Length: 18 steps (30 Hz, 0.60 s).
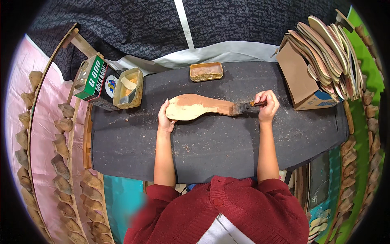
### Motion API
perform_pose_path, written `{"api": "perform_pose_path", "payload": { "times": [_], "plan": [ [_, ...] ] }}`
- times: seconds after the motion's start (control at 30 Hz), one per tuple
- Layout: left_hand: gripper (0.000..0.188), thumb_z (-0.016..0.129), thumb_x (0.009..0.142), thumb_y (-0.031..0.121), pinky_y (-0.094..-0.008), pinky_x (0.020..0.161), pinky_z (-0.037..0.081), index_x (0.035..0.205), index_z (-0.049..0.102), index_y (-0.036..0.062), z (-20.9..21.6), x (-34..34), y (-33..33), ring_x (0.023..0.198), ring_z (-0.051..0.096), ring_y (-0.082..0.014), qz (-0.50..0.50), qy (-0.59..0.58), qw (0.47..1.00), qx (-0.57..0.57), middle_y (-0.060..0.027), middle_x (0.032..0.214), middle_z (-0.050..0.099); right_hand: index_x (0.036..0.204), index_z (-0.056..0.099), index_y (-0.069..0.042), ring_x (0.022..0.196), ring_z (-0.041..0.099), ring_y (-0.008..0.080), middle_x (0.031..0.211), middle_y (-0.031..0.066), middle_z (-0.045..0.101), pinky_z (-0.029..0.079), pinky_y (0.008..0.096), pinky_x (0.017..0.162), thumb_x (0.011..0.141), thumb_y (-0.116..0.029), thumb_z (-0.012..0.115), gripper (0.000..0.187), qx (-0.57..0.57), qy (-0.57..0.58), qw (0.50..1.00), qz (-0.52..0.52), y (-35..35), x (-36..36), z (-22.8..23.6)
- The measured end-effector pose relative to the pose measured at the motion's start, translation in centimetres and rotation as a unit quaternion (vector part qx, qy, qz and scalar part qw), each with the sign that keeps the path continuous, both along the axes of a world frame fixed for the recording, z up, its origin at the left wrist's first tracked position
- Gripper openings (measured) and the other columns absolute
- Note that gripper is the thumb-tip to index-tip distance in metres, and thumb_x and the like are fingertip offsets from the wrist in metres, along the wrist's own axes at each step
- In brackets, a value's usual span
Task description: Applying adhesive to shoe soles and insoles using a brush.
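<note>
A shoe sole [195,106], pale cream over part of its face and brown over the rest, lies level above the dark table. My left hand [165,117] grips its wide left end, thumb and fingers at the edge. In my right hand [267,105], closed around the dark handle, is a brush [243,107]. Its dark, ragged bristles touch the narrow right end of the sole. The brown surface shows between the cream area and the bristles, with patchy borders.
A rectangular tub [128,88] with pale scrapers stands beside a green metal can [96,81] at left. A shallow tray [206,71] sits at the back. On the right, a cardboard box [298,81] holds many soles [325,53]. Shavings speckle the dark cloth [215,150]. Racks of shoe lasts [61,144] flank both sides.
</note>
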<state>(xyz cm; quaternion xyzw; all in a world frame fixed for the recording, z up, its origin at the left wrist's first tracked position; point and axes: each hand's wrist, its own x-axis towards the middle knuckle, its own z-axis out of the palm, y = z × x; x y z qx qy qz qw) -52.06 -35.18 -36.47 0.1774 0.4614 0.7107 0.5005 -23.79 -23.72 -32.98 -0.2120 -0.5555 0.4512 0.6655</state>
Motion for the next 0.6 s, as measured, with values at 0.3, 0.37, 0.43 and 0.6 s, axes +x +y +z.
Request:
{"api": "perform_pose_path", "payload": {
  "times": [0.3, 0.37, 0.43, 0.6],
  "plan": [
    [0.04, 0.039, 0.081, 0.037, -0.0189, 0.04, 0.043, 0.096, 0.054, 0.003, 0.3, 0.5, -0.1, 0.063, 0.06, -0.0117, 0.008, -0.04, 0.999, 0.005, -0.0061, 0.083, 0.061, 0.072, 0.043, -0.003, 0.056, 0.046, 0.0101, 0.071, 0.0085, 0.051, 0.037, 0.0207, 0.049, 0.088, -0.022, 0.03, 0.028, -0.033, 0.054, 0.995, -0.074, 0.6, -2.8, 0.5],
    [0.04, 0.038, 0.081, 0.038, -0.0161, 0.031, 0.032, 0.096, 0.054, 0.0036, 0.5, 0.6, -0.1, 0.055, 0.057, -0.0087, -0.013, -0.036, 0.999, 0.005, -0.0052, 0.079, 0.061, 0.08, 0.046, -0.003, 0.058, 0.048, 0.0111, 0.082, 0.0089, 0.053, 0.039, 0.0206, 0.049, 0.09, -0.024, 0.032, 0.027, -0.035, 0.056, 0.996, -0.054, 0.8, -4.6, 0.9],
    [0.041, 0.038, 0.081, 0.038, -0.0163, 0.031, 0.033, 0.096, 0.054, 0.0037, 0.3, 0.3, -0.2, 0.055, 0.058, -0.0089, -0.005, -0.039, 0.999, 0.012, -0.0052, 0.079, 0.061, 0.085, 0.047, -0.001, 0.061, 0.051, 0.0117, 0.084, 0.0086, 0.053, 0.041, 0.0222, 0.054, 0.09, -0.023, 0.033, 0.027, 0.007, 0.029, 0.999, -0.016, 1.3, -6.8, 1.3],
    [0.04, 0.038, 0.081, 0.038, -0.0163, 0.032, 0.035, 0.096, 0.053, 0.0037, 0.0, 0.4, 0.1, 0.058, 0.058, -0.0094, -0.007, -0.037, 0.999, 0.015, -0.0056, 0.081, 0.061, 0.087, 0.048, -0.001, 0.063, 0.051, 0.0082, 0.082, 0.0039, 0.051, 0.042, 0.0205, 0.058, 0.089, -0.016, 0.035, 0.021, 0.048, -0.06, 0.996, 0.037, 3.6, -10.5, 1.7]
  ]
}}
